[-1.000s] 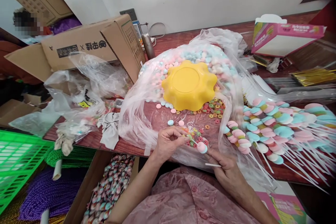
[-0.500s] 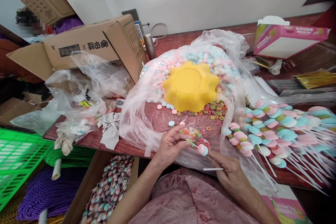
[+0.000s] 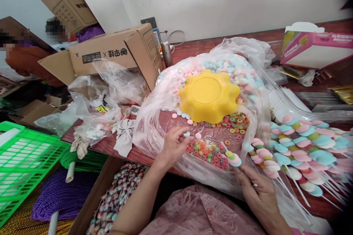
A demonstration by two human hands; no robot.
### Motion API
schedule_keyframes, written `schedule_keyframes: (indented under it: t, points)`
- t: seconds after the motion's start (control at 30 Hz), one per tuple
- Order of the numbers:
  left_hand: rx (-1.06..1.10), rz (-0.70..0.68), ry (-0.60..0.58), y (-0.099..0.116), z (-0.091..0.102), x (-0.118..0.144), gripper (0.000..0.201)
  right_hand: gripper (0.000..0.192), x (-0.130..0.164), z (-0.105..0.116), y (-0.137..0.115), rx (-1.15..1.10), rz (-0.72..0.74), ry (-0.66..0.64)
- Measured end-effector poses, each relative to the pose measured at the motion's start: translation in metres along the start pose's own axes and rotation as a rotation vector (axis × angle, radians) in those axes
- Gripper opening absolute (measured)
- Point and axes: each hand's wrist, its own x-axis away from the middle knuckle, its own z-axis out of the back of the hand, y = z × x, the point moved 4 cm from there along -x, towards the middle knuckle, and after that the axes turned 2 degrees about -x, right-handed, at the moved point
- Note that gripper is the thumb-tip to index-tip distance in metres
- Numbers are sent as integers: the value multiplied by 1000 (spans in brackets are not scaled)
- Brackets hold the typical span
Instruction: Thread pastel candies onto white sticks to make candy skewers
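Reaching out over the table's front edge (image 3: 110, 146), the left hand (image 3: 172, 147) spreads loose fingers by a blue candy disc (image 3: 186, 134), gripping nothing. Right hand (image 3: 255, 187) pinches a half-loaded candy skewer (image 3: 233, 158) just past the ring candy pile (image 3: 208, 151). Pretty cramped: yellow bowl (image 3: 209, 95) behind, finished skewers (image 3: 300, 139) crowding the right, plastic sheet (image 3: 149, 128) bunched on the left.
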Motion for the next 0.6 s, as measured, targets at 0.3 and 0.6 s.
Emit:
schedule_keyframes:
  t: [0.3,0.6]
  points:
    - [-643,-120,-216,-21,-13,-23,21,20,5,-7,3,-26,83,-68]
    - [-848,-143,-194,-2,-7,-21,19,25,6,-9,4,26,158,-39]
